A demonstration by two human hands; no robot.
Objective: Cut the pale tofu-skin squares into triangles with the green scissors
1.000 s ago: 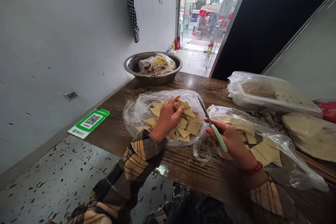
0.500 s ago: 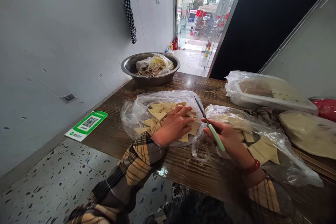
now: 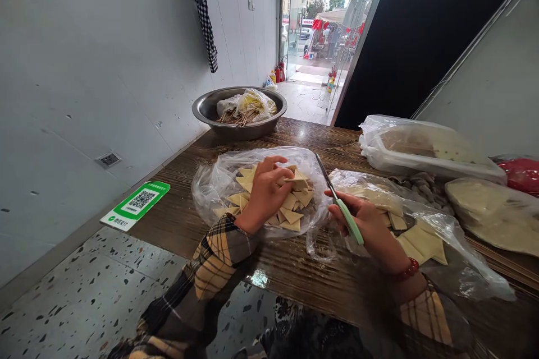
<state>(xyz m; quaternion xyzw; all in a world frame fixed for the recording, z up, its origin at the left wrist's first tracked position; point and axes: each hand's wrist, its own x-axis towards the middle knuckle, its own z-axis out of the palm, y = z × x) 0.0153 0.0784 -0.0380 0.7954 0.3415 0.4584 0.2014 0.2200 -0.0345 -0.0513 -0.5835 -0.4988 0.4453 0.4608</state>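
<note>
My left hand (image 3: 264,190) rests in a clear plastic bag (image 3: 219,179) full of pale yellow triangular tofu-skin pieces (image 3: 292,216), its fingers curled round a few of them at the top of the heap. My right hand (image 3: 366,224) is closed on green-handled scissors (image 3: 340,205), whose blades point up and away over the wooden table (image 3: 303,275). A second clear bag (image 3: 425,235) with larger yellow pieces lies under and to the right of that hand.
A metal basin (image 3: 206,109) with skewers in a bag stands at the table's far left corner. A bagged tray (image 3: 421,146), a round flat sheet in plastic (image 3: 492,213) and something red (image 3: 522,171) lie at the right. A green QR sticker (image 3: 135,205) is on the wall ledge.
My left hand lay flat on the triangle pieces half a second ago; now its fingers have curled and gathered some. The right hand with the scissors has barely moved.
</note>
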